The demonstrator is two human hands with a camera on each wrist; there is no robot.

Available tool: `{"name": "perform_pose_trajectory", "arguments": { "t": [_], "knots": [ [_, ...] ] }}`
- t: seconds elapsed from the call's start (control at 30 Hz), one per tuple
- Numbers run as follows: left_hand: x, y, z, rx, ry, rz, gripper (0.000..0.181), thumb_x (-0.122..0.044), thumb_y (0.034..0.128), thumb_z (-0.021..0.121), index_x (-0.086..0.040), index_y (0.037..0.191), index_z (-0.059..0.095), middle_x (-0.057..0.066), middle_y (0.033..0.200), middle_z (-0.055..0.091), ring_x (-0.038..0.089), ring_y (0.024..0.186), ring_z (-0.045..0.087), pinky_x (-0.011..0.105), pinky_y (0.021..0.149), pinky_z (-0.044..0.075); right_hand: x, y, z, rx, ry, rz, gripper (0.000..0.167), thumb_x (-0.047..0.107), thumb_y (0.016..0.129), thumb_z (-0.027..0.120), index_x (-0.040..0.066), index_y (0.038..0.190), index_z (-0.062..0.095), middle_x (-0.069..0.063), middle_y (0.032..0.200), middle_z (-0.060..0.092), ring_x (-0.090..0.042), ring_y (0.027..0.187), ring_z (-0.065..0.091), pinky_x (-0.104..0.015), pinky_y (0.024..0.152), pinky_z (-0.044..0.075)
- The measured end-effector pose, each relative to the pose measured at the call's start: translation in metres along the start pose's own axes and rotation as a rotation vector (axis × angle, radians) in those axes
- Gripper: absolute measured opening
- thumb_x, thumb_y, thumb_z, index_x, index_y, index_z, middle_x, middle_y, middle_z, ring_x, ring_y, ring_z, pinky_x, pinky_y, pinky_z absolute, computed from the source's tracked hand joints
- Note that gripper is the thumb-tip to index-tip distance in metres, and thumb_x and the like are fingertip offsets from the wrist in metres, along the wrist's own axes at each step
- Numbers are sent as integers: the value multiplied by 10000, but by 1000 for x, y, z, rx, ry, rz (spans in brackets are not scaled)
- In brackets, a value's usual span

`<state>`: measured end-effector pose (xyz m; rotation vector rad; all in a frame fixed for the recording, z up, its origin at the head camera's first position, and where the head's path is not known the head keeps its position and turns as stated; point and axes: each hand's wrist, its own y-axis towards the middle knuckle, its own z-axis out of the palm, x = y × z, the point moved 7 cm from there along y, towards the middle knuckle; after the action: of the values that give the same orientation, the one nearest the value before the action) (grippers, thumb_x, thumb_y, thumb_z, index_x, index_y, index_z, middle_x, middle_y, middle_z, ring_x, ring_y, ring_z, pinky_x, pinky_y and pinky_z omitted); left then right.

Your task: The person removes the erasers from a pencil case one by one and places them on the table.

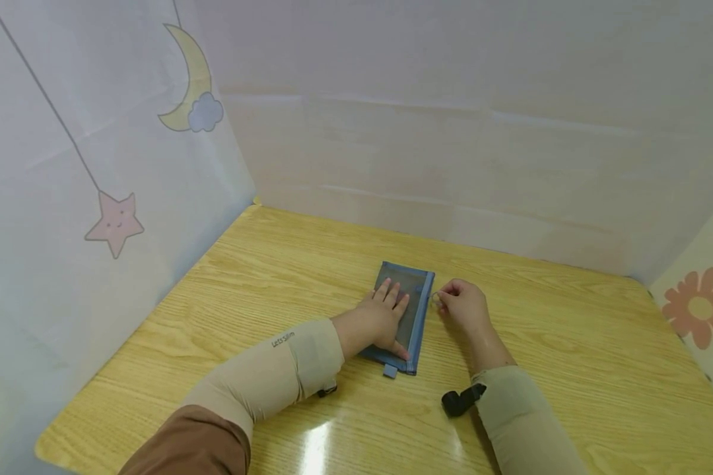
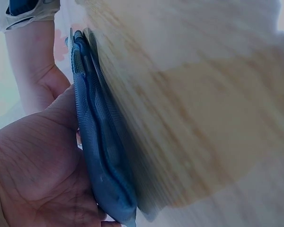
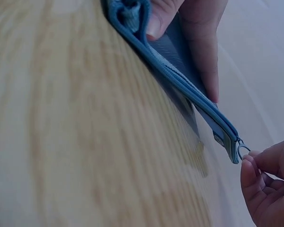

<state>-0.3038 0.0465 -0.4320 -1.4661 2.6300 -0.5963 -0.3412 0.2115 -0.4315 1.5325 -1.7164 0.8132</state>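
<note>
A blue zippered mesh pouch (image 1: 420, 313) lies flat on the table, its zipper along the right side. My left hand (image 1: 380, 320) rests on top of it with spread, straight fingers, the thumb near the front corner. To the pouch's right, my right hand (image 1: 466, 307) pinches the ring-shaped zipper pull (image 3: 244, 148) between thumb and fingertips, as the right wrist view shows. That ring sits at the zipper (image 3: 180, 80), near the pouch's far end. In the left wrist view the pouch edge (image 2: 99, 137) appears side-on beside my left palm. Its contents cannot be made out clearly.
The wood-grain table (image 1: 261, 277) extends around the pouch. A small fabric tab (image 1: 390, 371) sticks out at the pouch's front end. Pale printed sheets (image 1: 422, 132) stand behind and at both sides of the table. A black wrist camera (image 1: 460, 401) juts from the right sleeve.
</note>
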Motion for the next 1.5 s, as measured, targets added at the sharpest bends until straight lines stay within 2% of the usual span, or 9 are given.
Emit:
{"name": "perform_pose_trajectory", "arguments": {
  "t": [0.3,0.67,1.0,1.5],
  "knots": [
    [0,-1,1,-3,11,0,1184,-845,595,441,-201,1474,-22,94,1523,-93,302,1378,-121,423,1103,121,-3,6,-1,-13,15,22,122,66,905,547,-44,912,599,-161,835,613,-183,664,606,-247,580,492],
    [0,-1,-2,-4,3,2,1172,-835,607,457,-200,1475,-11,93,1523,-86,300,1379,-117,418,1104,118,-5,11,-3,-22,66,50,133,59,903,549,-62,934,595,-187,852,610,-186,659,612,-279,607,516],
    [-1,-1,-1,7,18,10,1179,-840,603,452,-201,1475,-19,92,1523,-92,299,1378,-122,421,1104,114,-15,18,-1,-44,172,95,115,31,906,536,-71,942,576,-172,867,603,-145,645,594,-264,587,514],
    [-1,0,0,9,12,9,1178,-839,605,452,-205,1474,-28,90,1523,-96,297,1378,-124,420,1104,110,-13,27,-5,-66,159,98,131,32,903,537,-87,948,566,-192,874,602,-163,665,600,-266,593,516]
  ]
}}
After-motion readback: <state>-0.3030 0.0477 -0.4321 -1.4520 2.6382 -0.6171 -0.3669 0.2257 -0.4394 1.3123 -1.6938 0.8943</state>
